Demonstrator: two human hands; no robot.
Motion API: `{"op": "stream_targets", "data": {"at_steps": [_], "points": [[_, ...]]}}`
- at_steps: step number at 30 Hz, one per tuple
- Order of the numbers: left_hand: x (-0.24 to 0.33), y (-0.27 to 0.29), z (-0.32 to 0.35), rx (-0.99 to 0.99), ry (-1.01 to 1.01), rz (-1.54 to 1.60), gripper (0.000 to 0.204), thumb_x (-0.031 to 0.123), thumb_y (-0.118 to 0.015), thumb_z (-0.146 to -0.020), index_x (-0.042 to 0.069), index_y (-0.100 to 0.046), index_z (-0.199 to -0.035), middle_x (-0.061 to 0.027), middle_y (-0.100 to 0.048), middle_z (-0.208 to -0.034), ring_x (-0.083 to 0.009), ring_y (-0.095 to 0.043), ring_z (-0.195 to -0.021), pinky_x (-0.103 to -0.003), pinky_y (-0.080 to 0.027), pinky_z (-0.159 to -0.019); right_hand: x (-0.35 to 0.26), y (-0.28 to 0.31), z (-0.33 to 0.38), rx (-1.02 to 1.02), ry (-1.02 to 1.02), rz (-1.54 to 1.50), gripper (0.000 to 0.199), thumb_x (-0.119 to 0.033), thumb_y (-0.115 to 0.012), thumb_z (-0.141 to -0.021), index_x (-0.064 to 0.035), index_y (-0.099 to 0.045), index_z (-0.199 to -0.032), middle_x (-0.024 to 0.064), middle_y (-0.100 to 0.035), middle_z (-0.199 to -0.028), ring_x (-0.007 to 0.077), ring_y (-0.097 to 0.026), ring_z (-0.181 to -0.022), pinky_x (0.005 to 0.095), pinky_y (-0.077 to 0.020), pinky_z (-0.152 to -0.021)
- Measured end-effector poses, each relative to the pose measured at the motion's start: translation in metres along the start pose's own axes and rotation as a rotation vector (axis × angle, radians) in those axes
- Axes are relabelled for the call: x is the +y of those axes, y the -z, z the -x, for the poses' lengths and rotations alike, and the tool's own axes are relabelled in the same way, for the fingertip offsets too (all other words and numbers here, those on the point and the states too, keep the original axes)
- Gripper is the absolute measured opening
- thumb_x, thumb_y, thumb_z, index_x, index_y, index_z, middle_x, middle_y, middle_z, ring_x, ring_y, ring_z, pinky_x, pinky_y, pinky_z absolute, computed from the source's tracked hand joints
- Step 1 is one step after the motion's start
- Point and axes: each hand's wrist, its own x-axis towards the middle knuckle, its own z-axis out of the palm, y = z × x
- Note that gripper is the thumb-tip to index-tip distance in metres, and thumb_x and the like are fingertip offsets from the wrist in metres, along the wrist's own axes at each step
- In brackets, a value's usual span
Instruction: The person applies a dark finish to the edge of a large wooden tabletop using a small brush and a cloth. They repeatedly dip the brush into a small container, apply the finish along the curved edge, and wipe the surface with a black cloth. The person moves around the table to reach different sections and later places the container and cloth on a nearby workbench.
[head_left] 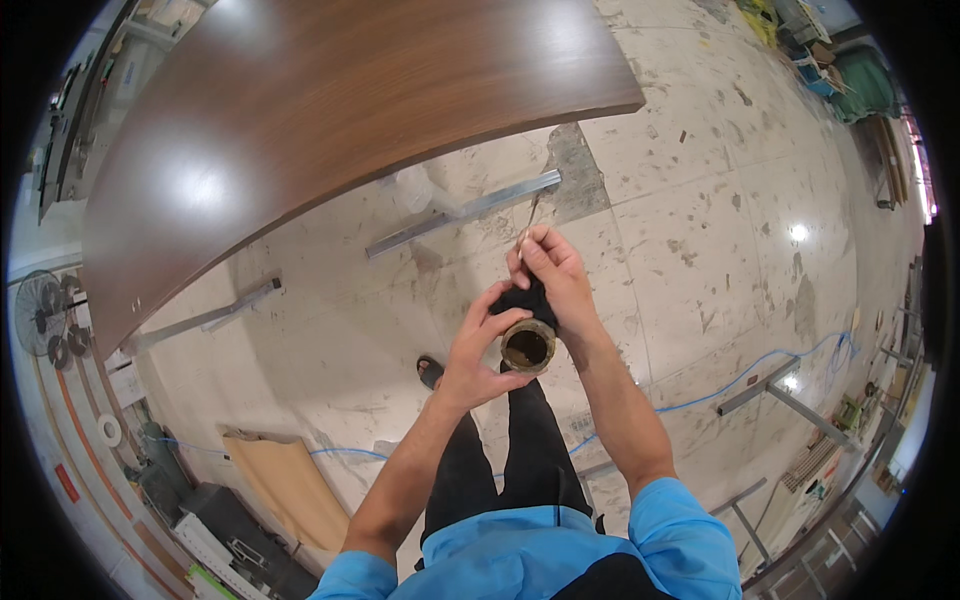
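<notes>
My left hand (476,352) is wrapped round a small open jar (541,366), its mouth facing up and dark brown liquid inside. Above it, my right hand (556,276) pinches a thin dark stick (535,208), possibly a fine brush; its tip is too small to make out. Some black cloth (538,302) hangs bunched between the two hands, beside the jar; I cannot tell which hand holds it.
A large brown wood-grain board (400,80) with glossy reflections spans the upper left, over metal bars (465,212). A blue hose (700,400) runs across the stained tile floor. Brown sheet material (285,485) lies lower left; a metal frame (790,405) stands at right.
</notes>
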Motion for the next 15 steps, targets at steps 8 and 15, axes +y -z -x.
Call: {"op": "stream_targets", "data": {"at_steps": [8, 15], "points": [[0.004, 0.016, 0.005, 0.078, 0.159, 0.092, 0.076, 0.009, -0.095, -0.065, 0.007, -0.066, -0.136, -0.0172, -0.059, -0.149, -0.0349, -0.054, -0.144, -0.044, -0.048, -0.115, 0.015, -0.019, -0.011, 0.073, 0.088, 0.08, 0.014, -0.019, -0.071, -0.106, -0.0059, -0.067, -0.108, -0.0005, -0.065, -0.096, 0.0077, -0.058, -0.082, 0.0236, -0.0499, -0.075], [0.002, 0.035, 0.012, 0.122, 0.068, -0.051, 0.077, 0.002, -0.095, -0.069, 0.002, -0.061, -0.138, -0.01, -0.062, -0.135, -0.0203, -0.063, -0.125, -0.037, -0.047, -0.116, 0.006, -0.028, -0.037, 0.434, 0.371, 0.71, 0.014, -0.014, -0.074, -0.1, -0.0005, -0.074, -0.103, 0.0041, -0.074, -0.089, 0.0094, -0.064, -0.078, 0.0261, -0.052, -0.073]]}}
